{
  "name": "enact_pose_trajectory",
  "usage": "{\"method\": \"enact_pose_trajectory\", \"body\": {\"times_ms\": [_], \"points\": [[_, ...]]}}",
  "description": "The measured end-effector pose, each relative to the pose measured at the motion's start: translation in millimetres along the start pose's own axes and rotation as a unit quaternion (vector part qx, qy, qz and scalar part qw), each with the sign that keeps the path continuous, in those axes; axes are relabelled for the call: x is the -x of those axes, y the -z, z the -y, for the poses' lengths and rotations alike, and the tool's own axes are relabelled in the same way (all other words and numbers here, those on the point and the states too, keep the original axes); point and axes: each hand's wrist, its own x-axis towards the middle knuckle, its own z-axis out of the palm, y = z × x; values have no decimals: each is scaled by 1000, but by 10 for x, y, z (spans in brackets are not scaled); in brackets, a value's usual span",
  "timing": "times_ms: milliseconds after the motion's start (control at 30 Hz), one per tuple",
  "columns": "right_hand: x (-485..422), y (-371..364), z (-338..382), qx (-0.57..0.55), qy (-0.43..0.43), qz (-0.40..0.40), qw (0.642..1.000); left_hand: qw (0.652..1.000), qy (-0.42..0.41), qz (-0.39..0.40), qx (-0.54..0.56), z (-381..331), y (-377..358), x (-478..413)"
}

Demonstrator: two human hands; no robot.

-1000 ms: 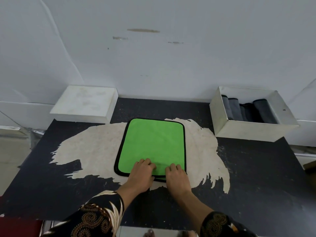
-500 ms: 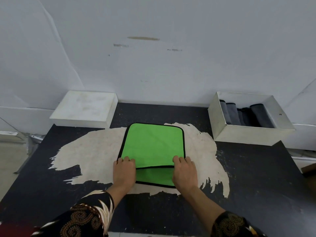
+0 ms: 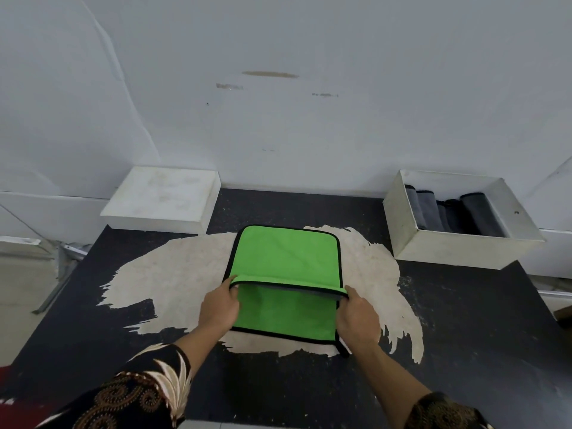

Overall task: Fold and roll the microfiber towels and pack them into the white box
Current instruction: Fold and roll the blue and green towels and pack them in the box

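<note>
— What do we hold?
— Our left hand (image 3: pixel 218 308) and right hand (image 3: pixel 357 317) each pinch one end of the raised hem of the green towel (image 3: pixel 284 258), lifted off the layer beneath. The towel lies between and just beyond both hands on the worn black table (image 3: pixel 464 320).
— And further out?
— Beyond our right hand sits the white box (image 3: pixel 458 249), with dark rolled towels (image 3: pixel 476 213) inside. Beyond our left, a flat white block (image 3: pixel 161 201) sits against the wall (image 3: pixel 309 119).

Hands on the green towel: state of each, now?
Left hand: pinches the green towel's folded-over edge, left corner.
Right hand: pinches the same edge, right corner.
</note>
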Motion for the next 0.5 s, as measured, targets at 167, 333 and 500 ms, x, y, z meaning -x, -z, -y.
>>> {"method": "enact_pose_trajectory", "body": {"times_ms": [167,333,500], "points": [[-125,89,282,-461,-138,81,873,912,112,56,391,-247,104,-83],[-317,499,509,-683,-167,87,706,800,141,-11,583,-548,333,-214],[-481,801,635,-784,-155,54,598,772,198,-112,593,-798,548,-453]]}}
